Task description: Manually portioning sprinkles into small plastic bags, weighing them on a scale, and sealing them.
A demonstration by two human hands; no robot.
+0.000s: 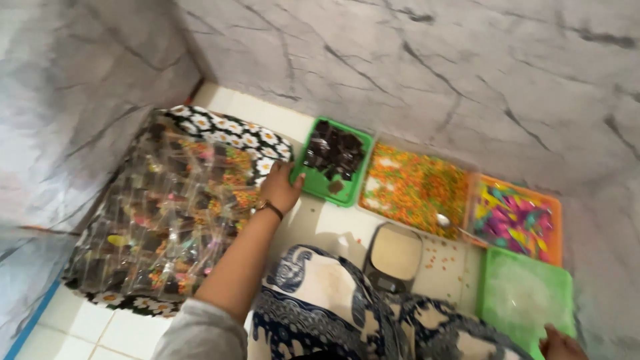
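Green tray (319, 189) of dark chocolate pieces (335, 153) sits on the tiled floor (320, 223) by the marbled wall. Left hand (280, 187) rests on its near-left edge, fingers loosely spread, clamped on nothing. Left of it: pile of small clear filled packets (160, 220) on a daisy-print cloth (227, 130). Right of it: clear tray of orange-green sprinkles (413, 190) with a spoon (445, 221), then orange tray of bright paper cones (517, 223). Small scale (393, 257) in front. Right hand (560, 347) touches a second green tray (523, 297) holding clear bags; grip state can't tell.
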